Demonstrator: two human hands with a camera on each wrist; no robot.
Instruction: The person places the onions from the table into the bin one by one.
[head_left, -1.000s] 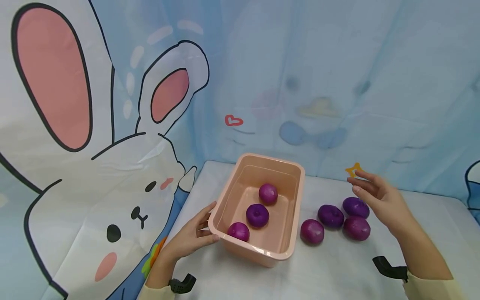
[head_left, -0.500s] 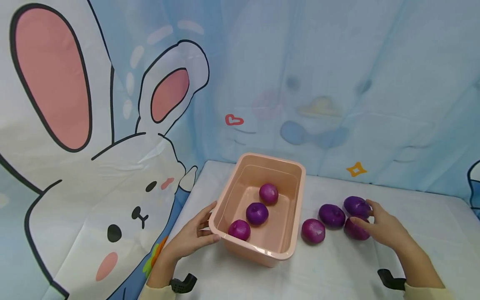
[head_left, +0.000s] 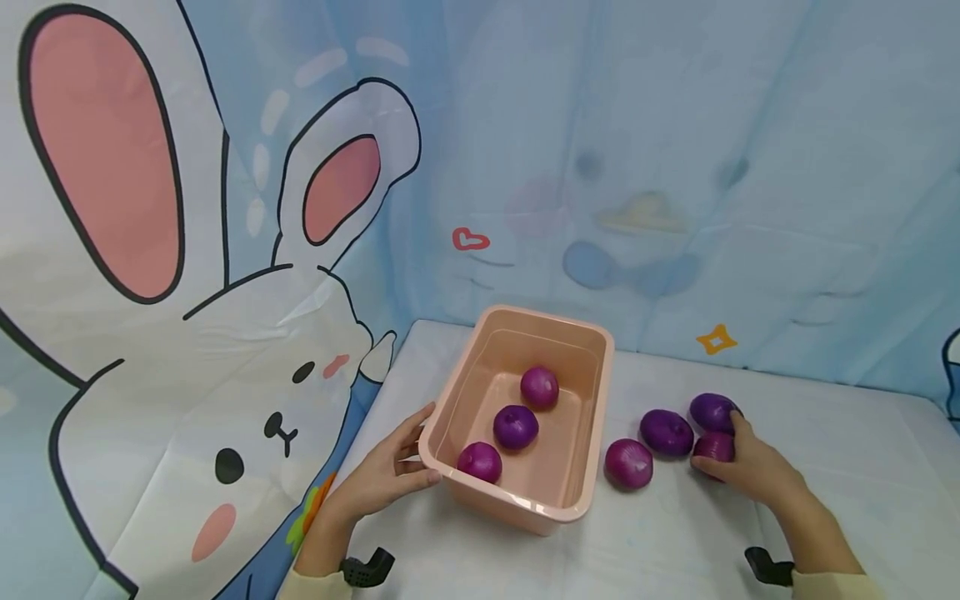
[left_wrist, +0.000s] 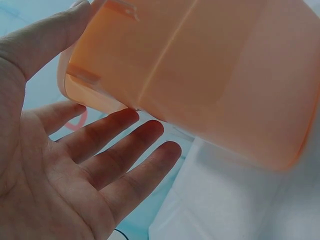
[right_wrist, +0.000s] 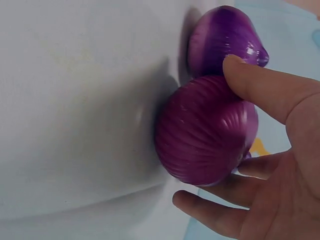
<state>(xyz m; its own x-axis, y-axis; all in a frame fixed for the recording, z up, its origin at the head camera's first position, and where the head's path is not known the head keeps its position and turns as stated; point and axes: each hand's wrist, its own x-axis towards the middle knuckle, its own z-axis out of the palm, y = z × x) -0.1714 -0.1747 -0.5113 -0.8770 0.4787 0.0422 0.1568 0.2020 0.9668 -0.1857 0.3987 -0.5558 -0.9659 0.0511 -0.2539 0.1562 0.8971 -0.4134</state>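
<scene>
In the head view my left hand [head_left: 386, 467] touches the near left corner of a pink plastic basin [head_left: 510, 512], thumb at the rim. Its fingers stretch out loosely along the outer wall, as the left wrist view shows. My right hand [head_left: 761, 467] grips a reddish-purple onion [right_wrist: 200, 135], thumb on one side and fingers round the other. Right against it sits a darker purple onion [right_wrist: 220, 40]. Inside the basin are three onions: one at the back [head_left: 539, 387], a dark one in the middle [head_left: 516, 427] and one near the front [head_left: 480, 462].
Between the basin and my right hand lie a reddish onion [head_left: 628, 464] and a dark purple onion [head_left: 666, 433]. Just beyond the gripped one is another dark onion [head_left: 712, 412]. A white cloth [head_left: 637, 550] covers the table, with a blue printed curtain [head_left: 675, 167] behind it.
My right hand has come down from above the onions and closed its thumb and fingers round the nearest reddish-purple one. My left hand has stayed at the basin's corner.
</scene>
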